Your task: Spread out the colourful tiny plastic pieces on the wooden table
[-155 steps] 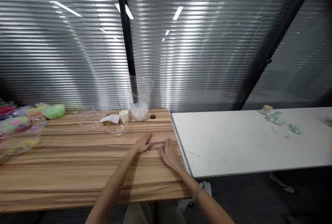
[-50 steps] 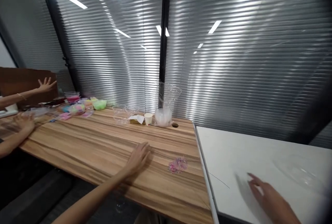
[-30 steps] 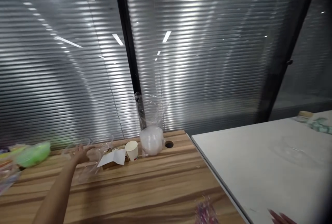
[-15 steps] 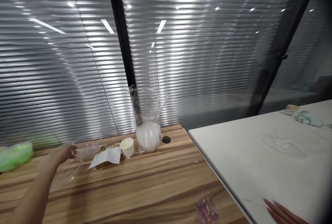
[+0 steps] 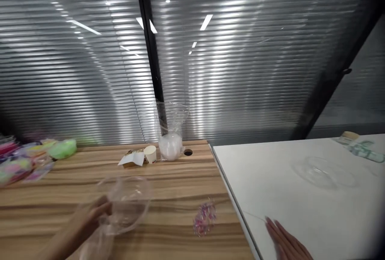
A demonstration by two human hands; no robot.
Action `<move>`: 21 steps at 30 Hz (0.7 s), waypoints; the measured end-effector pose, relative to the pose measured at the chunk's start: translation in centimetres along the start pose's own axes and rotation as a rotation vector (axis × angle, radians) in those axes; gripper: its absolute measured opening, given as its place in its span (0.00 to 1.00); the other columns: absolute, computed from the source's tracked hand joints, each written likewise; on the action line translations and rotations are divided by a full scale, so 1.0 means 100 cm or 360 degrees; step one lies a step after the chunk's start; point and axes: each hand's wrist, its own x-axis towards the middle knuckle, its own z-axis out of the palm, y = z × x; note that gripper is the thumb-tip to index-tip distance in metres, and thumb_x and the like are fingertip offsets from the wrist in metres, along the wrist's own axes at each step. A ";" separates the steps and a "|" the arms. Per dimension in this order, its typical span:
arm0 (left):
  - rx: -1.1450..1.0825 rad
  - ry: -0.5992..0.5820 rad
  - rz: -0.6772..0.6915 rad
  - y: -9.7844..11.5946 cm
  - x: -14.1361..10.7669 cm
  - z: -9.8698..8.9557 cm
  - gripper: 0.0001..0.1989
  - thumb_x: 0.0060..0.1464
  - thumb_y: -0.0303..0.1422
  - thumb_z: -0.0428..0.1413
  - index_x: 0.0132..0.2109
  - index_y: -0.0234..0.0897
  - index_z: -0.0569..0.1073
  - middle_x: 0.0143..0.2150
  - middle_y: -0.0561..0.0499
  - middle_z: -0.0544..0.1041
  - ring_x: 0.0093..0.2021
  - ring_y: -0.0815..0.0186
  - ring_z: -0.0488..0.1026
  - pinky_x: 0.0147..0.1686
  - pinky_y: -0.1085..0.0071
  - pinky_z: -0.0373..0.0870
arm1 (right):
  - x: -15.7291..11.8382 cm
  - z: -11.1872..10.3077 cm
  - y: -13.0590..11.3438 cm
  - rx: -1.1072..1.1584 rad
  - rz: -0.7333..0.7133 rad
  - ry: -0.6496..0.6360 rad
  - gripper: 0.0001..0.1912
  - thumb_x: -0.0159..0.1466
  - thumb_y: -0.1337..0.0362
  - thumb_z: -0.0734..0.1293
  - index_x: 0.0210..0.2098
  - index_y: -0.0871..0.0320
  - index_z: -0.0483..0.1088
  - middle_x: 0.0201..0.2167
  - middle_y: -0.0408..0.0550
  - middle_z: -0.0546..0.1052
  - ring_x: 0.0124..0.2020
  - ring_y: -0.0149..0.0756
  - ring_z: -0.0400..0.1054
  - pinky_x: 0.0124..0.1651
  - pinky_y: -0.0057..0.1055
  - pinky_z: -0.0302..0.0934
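Note:
My left hand (image 5: 98, 212), blurred by motion, is closed on the rim of a clear plastic bowl (image 5: 129, 204), held over the wooden table. The bowl is tilted toward me, and a clear film or a second clear piece hangs below it. My right hand (image 5: 287, 240) lies on the white table with its fingers stretched out and close together. A thin thread (image 5: 254, 214) runs from near its fingertips toward the table seam. A small pile of pink and purple beads (image 5: 205, 216) sits on the wood between my hands.
At the back stand a paper cup (image 5: 150, 154), a small box with white paper (image 5: 132, 158) and a bag of white bowls (image 5: 170, 146). Colourful packets (image 5: 36, 157) lie left. Clear round lids (image 5: 315, 170) and a tape roll (image 5: 349, 136) are on the white table (image 5: 240, 163).
My left hand has brought the clear bowl from the back left nearer to me and to the right. The view has shifted left. My right hand stays on the white table.

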 end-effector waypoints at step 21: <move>0.0227 -0.0118 -0.0208 0.074 0.096 -0.003 0.33 0.51 0.27 0.59 0.63 0.34 0.60 0.59 0.37 0.67 0.56 0.49 0.68 0.51 0.56 0.69 | -0.005 0.010 -0.012 0.0026 0.0080 0.0142 0.22 0.66 0.70 0.54 0.56 0.56 0.68 0.55 0.44 0.70 0.54 0.40 0.67 0.50 0.36 0.59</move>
